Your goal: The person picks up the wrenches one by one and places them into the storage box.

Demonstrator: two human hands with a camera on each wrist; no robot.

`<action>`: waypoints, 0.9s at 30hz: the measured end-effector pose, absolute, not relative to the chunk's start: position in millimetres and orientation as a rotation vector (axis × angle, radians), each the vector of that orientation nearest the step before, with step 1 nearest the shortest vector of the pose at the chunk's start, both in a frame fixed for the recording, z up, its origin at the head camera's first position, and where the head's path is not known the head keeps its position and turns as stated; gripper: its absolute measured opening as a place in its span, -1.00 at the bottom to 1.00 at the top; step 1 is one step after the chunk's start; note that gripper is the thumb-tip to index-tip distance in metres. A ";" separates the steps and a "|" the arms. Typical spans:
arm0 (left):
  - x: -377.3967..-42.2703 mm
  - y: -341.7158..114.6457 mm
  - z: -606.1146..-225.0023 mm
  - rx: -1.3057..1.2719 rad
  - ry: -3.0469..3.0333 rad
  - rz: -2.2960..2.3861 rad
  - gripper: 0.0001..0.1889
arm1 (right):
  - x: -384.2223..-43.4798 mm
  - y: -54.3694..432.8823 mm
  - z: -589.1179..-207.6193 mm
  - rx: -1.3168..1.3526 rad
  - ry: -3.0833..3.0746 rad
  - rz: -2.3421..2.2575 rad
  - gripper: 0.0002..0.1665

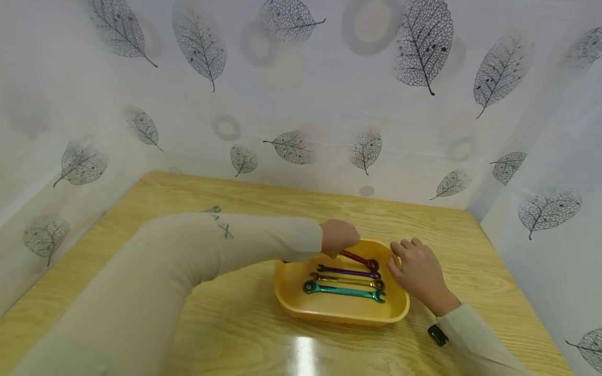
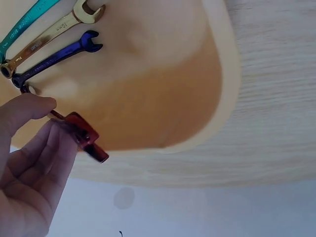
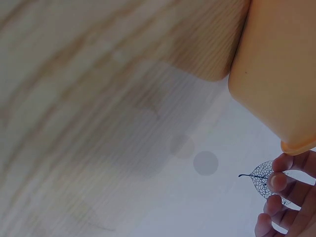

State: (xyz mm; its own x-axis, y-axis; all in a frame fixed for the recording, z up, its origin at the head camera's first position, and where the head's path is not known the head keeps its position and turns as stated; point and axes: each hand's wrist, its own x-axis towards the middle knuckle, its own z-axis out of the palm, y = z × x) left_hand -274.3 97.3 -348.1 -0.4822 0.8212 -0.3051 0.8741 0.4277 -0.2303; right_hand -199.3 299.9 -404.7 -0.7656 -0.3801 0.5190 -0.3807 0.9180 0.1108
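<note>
My left hand reaches over the far side of a yellow plastic basin and pinches a red wrench between thumb and fingers. In the left wrist view that red wrench is tilted up, one end toward the other tools. On the basin floor a purple wrench, a gold wrench and a teal wrench lie side by side. My right hand holds the basin's right rim, thumb toward the inside; in the right wrist view, fingers touch the rim from outside.
The basin stands on a wood-grain table. Leaf-patterned white sheeting encloses the back and sides. A small metallic item shows partly behind my left sleeve. A small black object sits beside the right sleeve.
</note>
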 end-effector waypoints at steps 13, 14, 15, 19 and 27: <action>-275.2 102.2 -366.5 1.411 2.597 -0.420 -0.85 | -201.4 300.6 -404.4 0.539 -2.528 -0.008 -0.87; -274.1 101.9 -367.1 1.405 2.607 -0.409 -0.87 | -201.4 300.8 -404.6 0.542 -2.526 -0.005 -0.87; -273.3 101.9 -367.3 1.393 2.615 -0.400 -0.87 | -201.6 301.1 -404.9 0.543 -2.525 -0.005 -0.87; -270.9 102.2 -368.0 1.344 2.626 -0.359 -0.87 | -201.8 302.1 -406.2 0.548 -2.520 -0.007 -0.87; -273.3 100.1 -380.0 1.299 2.597 -0.252 -0.84 | -201.1 301.6 -406.5 0.551 -2.526 0.003 -0.87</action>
